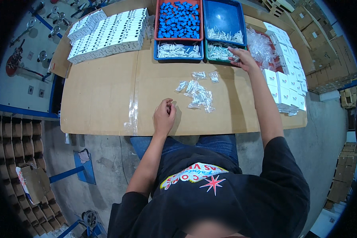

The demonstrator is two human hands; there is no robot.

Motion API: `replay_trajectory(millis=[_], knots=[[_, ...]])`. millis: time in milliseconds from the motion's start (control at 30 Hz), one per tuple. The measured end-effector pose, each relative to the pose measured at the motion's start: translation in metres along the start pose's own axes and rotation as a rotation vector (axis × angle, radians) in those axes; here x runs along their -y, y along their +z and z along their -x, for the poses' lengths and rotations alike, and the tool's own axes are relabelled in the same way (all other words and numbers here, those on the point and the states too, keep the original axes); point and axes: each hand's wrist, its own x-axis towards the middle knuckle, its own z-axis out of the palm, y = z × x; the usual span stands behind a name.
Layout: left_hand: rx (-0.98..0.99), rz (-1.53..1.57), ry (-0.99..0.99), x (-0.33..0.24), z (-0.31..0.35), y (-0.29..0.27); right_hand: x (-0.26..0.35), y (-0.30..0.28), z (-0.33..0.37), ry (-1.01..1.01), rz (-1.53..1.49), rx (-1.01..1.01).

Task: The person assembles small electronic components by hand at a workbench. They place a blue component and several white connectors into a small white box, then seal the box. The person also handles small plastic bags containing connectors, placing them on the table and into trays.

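My right hand (244,60) reaches over the right edge of a green tray (219,61) of small white pieces (218,52), its fingers stretched out and apart. I see nothing held between them. My left hand (163,119) rests on the cardboard table top (101,95) with its fingers curled in; whether anything small lies inside them is hidden. Between the hands, small clear bags (198,93) with white pieces in them lie in a loose heap. Two more bags, a left one (198,75) and a right one (214,77), lie just beyond it.
A red tray (156,23) of blue parts and a blue tray (223,16) with white pieces stand at the back. Another blue tray (179,59) sits in front. White boxes (107,35) are stacked back left, others (285,87) right, beside crumpled clear bags (261,47).
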Motion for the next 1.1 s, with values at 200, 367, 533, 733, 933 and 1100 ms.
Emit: replay_trajectory(millis=[200, 367, 533, 733, 933, 1100], knots=[[-0.013, 0.007, 0.017, -0.002, 0.001, -0.001, 0.031, -0.015, -0.061, 0.115, 0.377, 0.113], [-0.012, 0.017, 0.024, -0.001, -0.001, 0.002, 0.055, -0.016, -0.085, -0.029, 1.084, 0.141], [-0.004, 0.027, 0.012, 0.002, 0.000, 0.002, 0.060, -0.017, -0.093, -0.281, 1.249, 0.050], [-0.013, 0.019, 0.020, 0.000, 0.001, 0.001, 0.069, -0.077, -0.072, -0.120, 1.104, 0.052], [-0.011, 0.038, 0.017, -0.002, -0.001, 0.004, 0.069, -0.173, -0.064, -0.221, 0.846, -0.653], [-0.015, 0.015, 0.024, -0.003, -0.002, 0.006, 0.022, -0.126, -0.035, -0.514, 1.040, -0.403]])
